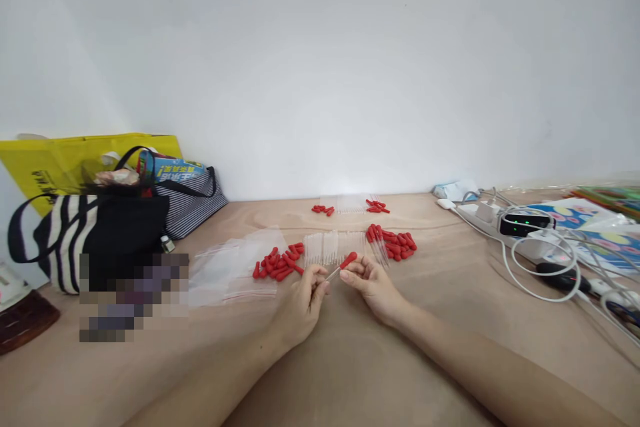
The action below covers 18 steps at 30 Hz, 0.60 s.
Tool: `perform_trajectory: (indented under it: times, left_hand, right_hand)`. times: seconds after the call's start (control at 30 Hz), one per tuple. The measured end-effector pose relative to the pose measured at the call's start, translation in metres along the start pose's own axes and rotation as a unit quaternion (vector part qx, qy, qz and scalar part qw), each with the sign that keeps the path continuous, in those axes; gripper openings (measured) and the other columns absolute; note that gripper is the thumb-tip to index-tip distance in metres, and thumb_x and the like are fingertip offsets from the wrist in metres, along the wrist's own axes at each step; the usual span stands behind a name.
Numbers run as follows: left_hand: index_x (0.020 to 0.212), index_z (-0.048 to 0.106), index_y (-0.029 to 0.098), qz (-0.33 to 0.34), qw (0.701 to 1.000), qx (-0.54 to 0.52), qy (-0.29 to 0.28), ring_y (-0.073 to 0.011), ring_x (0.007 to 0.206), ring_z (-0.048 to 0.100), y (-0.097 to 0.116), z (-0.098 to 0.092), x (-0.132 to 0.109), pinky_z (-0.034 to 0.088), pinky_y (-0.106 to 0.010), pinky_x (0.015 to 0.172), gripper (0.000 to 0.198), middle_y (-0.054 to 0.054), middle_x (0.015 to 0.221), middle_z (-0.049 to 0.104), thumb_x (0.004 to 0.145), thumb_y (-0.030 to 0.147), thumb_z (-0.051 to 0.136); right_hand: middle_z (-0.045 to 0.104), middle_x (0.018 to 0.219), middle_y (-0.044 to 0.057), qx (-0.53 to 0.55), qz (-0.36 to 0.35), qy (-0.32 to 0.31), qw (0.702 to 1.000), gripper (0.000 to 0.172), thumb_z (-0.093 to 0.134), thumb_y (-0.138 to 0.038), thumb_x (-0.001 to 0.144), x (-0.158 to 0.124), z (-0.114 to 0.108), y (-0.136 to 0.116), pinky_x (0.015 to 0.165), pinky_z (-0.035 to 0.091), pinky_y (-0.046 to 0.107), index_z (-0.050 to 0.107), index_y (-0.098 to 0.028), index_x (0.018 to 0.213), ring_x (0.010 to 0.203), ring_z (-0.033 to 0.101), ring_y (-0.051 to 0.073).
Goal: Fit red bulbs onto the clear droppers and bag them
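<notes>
Head view: left hand (301,303) pinches the clear tube end of 1 dropper (339,269) held just above the table (450,293) near a pile of loose bulbs (277,265), right hand (373,285) pinches its red bulb (349,259); likely light, tube slick and brittle, soft bulb grips easiest.

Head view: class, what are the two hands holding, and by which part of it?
One dropper, held between both: the left hand pinches its clear tube, and the right hand grips its red bulb.
</notes>
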State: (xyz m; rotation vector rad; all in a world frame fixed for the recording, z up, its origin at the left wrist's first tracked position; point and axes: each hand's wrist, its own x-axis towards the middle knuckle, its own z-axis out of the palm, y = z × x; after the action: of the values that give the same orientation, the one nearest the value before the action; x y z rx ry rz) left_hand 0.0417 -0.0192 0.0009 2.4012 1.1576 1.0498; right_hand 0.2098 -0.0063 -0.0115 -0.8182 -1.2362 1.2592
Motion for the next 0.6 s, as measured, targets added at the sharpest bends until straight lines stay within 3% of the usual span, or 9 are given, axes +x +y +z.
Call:
perform_trajectory:
  times: [0.1,0.23,0.33,0.4,0.47,0.53,0.6]
  left_hand:
    - [0.092,0.036,0.019,-0.017,0.999,-0.03,0.005,-0.013,0.056,0.056,-0.001,0.003,0.001,0.041,-0.023,0.053,0.005,0.003,0.064,0.057,0.087,0.02,0.036]
    - [0.088,0.036,0.02,-0.026,0.997,-0.068,-0.011,-0.0111,0.05,0.053,0.0,0.004,0.001,0.039,-0.022,0.049,0.001,0.004,0.063,0.056,0.087,0.02,0.035]
    - [0.093,0.035,0.019,-0.032,0.996,-0.082,-0.013,-0.0114,0.052,0.053,0.002,0.001,0.001,0.041,-0.022,0.051,0.006,0.004,0.064,0.056,0.087,0.022,0.037]
    - [0.097,0.036,0.019,-0.035,0.997,-0.062,-0.003,-0.0127,0.062,0.056,0.003,-0.001,0.002,0.044,-0.025,0.059,0.013,0.001,0.074,0.059,0.085,0.022,0.042]
    - [0.095,0.042,0.019,-0.033,0.999,-0.02,-0.008,-0.0147,0.074,0.057,0.003,-0.003,0.003,0.044,-0.029,0.069,0.014,-0.002,0.084,0.06,0.081,0.021,0.047]
    - [0.086,0.049,0.018,-0.023,0.999,0.014,-0.037,-0.0163,0.08,0.056,0.004,-0.005,0.003,0.043,-0.03,0.073,0.008,-0.002,0.085,0.059,0.078,0.018,0.05]
    - [0.079,0.053,0.018,-0.006,0.997,0.021,-0.076,-0.0168,0.082,0.055,0.004,-0.005,0.004,0.043,-0.03,0.074,0.005,-0.003,0.084,0.059,0.076,0.015,0.051]
  right_hand:
    - [0.054,0.062,-0.003,0.036,0.02,-0.015,0.999,0.034,0.067,-0.046,0.061,-0.002,0.019,0.002,0.056,0.039,0.023,0.049,-0.019,0.069,0.056,0.049,0.01]
    - [0.056,0.066,-0.002,0.038,-0.005,-0.038,0.999,0.033,0.063,-0.048,0.065,0.0,0.033,0.0,0.056,0.041,0.024,0.049,-0.019,0.073,0.057,0.05,0.011]
    - [0.054,0.06,-0.002,-0.036,-0.023,-0.032,0.999,0.032,0.057,-0.049,0.069,0.015,0.022,-0.005,0.053,0.039,0.025,0.052,-0.018,0.079,0.053,0.05,0.011]
    - [0.052,0.055,-0.002,-0.127,-0.021,0.02,0.991,0.031,0.056,-0.045,0.069,0.031,0.002,-0.012,0.051,0.037,0.025,0.053,-0.016,0.081,0.051,0.05,0.012]
    - [0.054,0.057,-0.002,-0.239,-0.014,0.111,0.965,0.029,0.058,-0.037,0.068,0.047,-0.022,-0.018,0.054,0.037,0.025,0.051,-0.016,0.087,0.057,0.054,0.015]
    - [0.057,0.06,-0.002,-0.384,-0.015,0.179,0.906,0.03,0.059,-0.032,0.068,0.058,-0.041,-0.021,0.058,0.036,0.025,0.048,-0.016,0.092,0.061,0.055,0.016]
    - [0.06,0.064,0.0,-0.508,-0.006,0.186,0.841,0.023,0.057,-0.029,0.07,0.063,-0.052,-0.019,0.06,0.033,0.026,0.048,-0.018,0.088,0.066,0.057,0.018]
